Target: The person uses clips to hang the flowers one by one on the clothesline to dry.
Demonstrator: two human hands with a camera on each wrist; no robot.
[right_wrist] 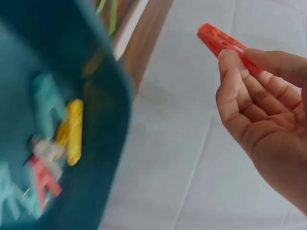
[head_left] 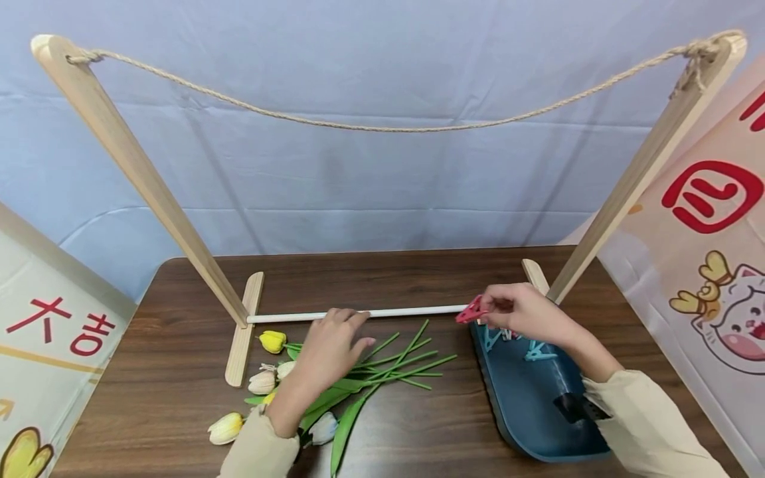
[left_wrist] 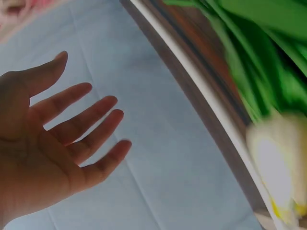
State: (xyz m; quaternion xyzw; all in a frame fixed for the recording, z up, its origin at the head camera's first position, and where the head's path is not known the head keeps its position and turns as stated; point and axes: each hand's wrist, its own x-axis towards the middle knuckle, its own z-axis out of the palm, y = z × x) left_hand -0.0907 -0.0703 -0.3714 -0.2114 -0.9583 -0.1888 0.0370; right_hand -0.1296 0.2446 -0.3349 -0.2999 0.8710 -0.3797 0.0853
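Between thumb and fingers, my right hand (head_left: 522, 311) pinches a red clothespin (head_left: 471, 310), held over the back left corner of a dark blue tray (head_left: 520, 425). In the right wrist view the red clothespin (right_wrist: 225, 42) points up and away from the fingertips. My left hand (head_left: 335, 345) hovers with spread, relaxed fingers over artificial tulips, its palm bare in the left wrist view. Green stems (head_left: 412, 365) fan out to the right of it, while a yellow tulip (head_left: 273, 341) and a white tulip (head_left: 226, 429) lie to its left.
A wooden frame with two posts (head_left: 149, 179) carries a sagging twine rope (head_left: 370, 128) across the top. A white rod (head_left: 412, 311) joins the posts low down. Inside the tray lie several clothespins, among them a blue one (head_left: 540, 350) and a yellow one (right_wrist: 75, 132).
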